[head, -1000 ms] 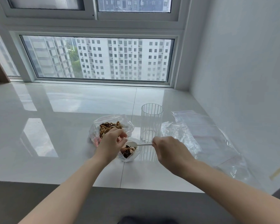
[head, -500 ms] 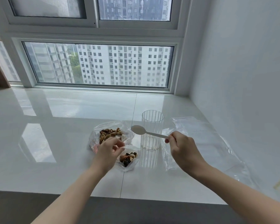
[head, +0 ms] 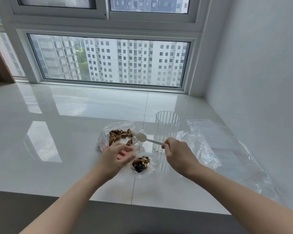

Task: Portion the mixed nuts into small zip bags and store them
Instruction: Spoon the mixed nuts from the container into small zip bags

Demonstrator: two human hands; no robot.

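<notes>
Scooping is under way. Left of the clear ribbed glass tumbler (head: 167, 130), the big clear bag of mixed nuts (head: 119, 135) lies open; the left hand (head: 116, 157) hovers released beside it. Just before the tumbler sits the small part-filled zip bag (head: 141, 163). The right hand (head: 178, 153) pinches an empty white plastic spoon (head: 146, 139), which must dip next. Right of the tumbler, spare clear bags (head: 223, 142) sprawl over the glossy white worktop (head: 57, 149).

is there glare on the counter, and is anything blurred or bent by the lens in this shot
Head view: the glossy counter mirrors the bright window in pale patches at left and centre; the left hand is motion-smeared at the fingers, while the right hand and white spoon stay fairly sharp; the wide lens bows the window frame and wall edges; light is soft daylight, shadows faint.
</notes>
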